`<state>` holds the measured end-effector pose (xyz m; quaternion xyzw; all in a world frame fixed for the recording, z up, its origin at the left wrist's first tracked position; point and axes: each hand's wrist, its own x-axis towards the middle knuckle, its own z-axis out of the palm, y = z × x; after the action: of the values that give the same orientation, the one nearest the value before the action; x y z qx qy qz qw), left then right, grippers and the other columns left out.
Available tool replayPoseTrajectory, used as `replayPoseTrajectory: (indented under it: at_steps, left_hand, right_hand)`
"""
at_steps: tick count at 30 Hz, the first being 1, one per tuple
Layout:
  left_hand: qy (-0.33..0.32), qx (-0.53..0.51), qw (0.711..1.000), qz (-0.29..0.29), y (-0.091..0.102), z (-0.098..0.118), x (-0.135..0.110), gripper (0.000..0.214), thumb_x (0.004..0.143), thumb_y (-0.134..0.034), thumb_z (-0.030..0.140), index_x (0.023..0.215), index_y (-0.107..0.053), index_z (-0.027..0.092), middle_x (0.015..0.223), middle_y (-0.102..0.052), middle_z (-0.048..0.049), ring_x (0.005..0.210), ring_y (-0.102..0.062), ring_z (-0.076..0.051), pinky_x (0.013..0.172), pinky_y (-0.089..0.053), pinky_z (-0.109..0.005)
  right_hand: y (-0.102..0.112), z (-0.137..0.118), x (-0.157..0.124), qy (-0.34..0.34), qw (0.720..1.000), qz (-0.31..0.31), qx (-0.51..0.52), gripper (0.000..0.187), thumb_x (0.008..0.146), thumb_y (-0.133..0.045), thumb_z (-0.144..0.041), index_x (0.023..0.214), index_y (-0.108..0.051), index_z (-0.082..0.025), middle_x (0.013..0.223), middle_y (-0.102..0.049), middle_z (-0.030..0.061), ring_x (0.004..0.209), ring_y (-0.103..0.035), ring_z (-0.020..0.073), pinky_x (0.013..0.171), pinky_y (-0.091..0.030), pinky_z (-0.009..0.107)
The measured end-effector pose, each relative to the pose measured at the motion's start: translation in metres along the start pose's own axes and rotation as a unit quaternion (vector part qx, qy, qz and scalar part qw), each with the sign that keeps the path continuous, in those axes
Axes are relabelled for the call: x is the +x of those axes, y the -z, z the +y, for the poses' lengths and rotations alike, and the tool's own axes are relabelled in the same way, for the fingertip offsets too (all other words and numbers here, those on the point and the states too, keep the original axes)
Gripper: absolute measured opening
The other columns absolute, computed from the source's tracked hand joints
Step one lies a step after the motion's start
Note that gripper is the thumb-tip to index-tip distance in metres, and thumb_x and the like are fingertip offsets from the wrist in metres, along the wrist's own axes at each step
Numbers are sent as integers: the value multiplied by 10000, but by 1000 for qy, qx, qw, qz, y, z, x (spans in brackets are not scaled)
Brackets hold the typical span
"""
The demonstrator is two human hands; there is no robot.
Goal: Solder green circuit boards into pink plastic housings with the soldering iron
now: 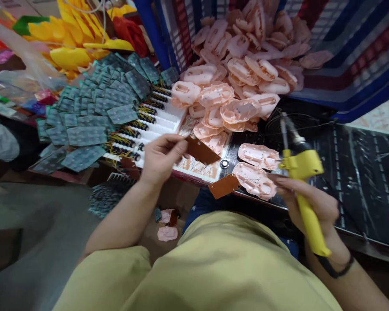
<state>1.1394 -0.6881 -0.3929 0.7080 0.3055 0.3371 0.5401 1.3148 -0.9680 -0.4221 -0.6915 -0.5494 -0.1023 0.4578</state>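
My left hand (164,157) pinches a brown circuit board (202,150) between thumb and fingers, above the edge of a white tray. My right hand (311,203) is wrapped around a yellow soldering gun (303,166), its metal tip pointing up and away from me. The fingertips of that hand reach the right edge of a pink plastic shell (254,181) on the black work surface; whether they grip it I cannot tell. A second pink shell (258,155) lies just behind it. Another brown circuit board (224,186) sits against the nearer shell's left side, over the table edge.
Pink shells (243,108) spill in a heap from a blue basket (353,56) with a striped lining. Teal flat boards (94,103) with wires pile up at left, beside white foam (162,123). Yellow pieces (74,52) lie behind. A coil (288,123) stands behind the soldering gun.
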Motion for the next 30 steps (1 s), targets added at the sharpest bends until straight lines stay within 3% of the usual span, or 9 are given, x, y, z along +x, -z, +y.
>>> replayPoseTrajectory:
  at_steps: [2, 5, 10, 13, 18, 21, 26, 28, 30]
  left_hand:
    - [13, -46, 996, -71, -37, -3, -18, 476, 710, -770, 629, 851, -644, 191, 607, -638, 20, 464, -575, -110, 420, -421, -223]
    - [34, -94, 980, -174, -69, -1, -32, 455, 749, -755, 608, 829, -653, 172, 705, -698, -30, 573, -651, -139, 498, -490, -228]
    - [-22, 9, 958, -287, -79, 19, -10, 422, 819, -703, 540, 979, -772, 156, 1104, -740, -114, 985, -688, -217, 774, -539, -261]
    - [11, 10, 929, -370, -90, 32, 0, 392, 795, -743, 477, 1014, -778, 154, 1089, -756, -103, 1046, -686, -239, 883, -529, -297]
    - [157, -127, 906, -372, -116, 35, -1, 419, 700, -835, 509, 828, -749, 118, 775, -757, -74, 681, -702, -161, 656, -558, -246]
    - [175, -173, 907, -342, -120, 38, 10, 488, 616, -880, 545, 793, -736, 113, 716, -732, -51, 610, -682, -139, 616, -554, -229]
    - [47, 18, 930, -363, -122, 45, 40, 368, 788, -752, 458, 901, -772, 109, 686, -713, -47, 590, -656, -145, 588, -505, -235]
    - [-32, 149, 905, -398, -129, 41, 47, 220, 830, -703, 313, 895, -780, 118, 713, -728, -47, 653, -668, -158, 650, -503, -249]
    - [-93, 257, 871, -409, -139, 32, 50, 163, 822, -686, 219, 925, -777, 131, 764, -745, -45, 715, -678, -167, 714, -501, -262]
  right_hand:
    - [-9, -14, 15, 11, 1000, 2, 22, 331, 800, -795, -237, 1089, -636, -210, 1032, -756, 85, 882, -751, 250, 764, -646, 309]
    - [-13, -20, 20, 4, 998, 56, 22, 313, 806, -790, -207, 1064, -613, -217, 916, -760, 32, 773, -747, 182, 727, -636, 258]
    - [6, -12, 9, 18, 997, 49, -49, 310, 813, -757, -107, 1061, -616, -227, 870, -748, 7, 726, -728, 157, 668, -606, 244]
    - [12, -10, 6, 47, 995, 25, -83, 285, 821, -738, -76, 1043, -624, -213, 816, -733, 1, 652, -695, 137, 612, -565, 237]
    - [11, -12, 5, 64, 991, 32, -110, 273, 818, -752, -92, 1038, -631, -198, 725, -702, -19, 538, -615, 102, 562, -514, 229]
    - [15, -12, 7, 78, 989, 43, -115, 216, 830, -767, -173, 1001, -635, -191, 693, -693, -27, 541, -621, 94, 572, -518, 215]
    - [35, -2, 9, 78, 985, 66, -138, 115, 872, -732, -230, 956, -655, -212, 671, -709, -32, 517, -628, 90, 532, -487, 210]
    - [43, 6, 4, 75, 985, 71, -135, 101, 912, -682, -269, 999, -676, -216, 647, -699, -28, 486, -608, 96, 510, -471, 227]
    - [51, 15, -5, 59, 990, 63, -113, 259, 950, -615, -368, 1148, -678, -213, 692, -717, -1, 553, -654, 127, 547, -505, 246]
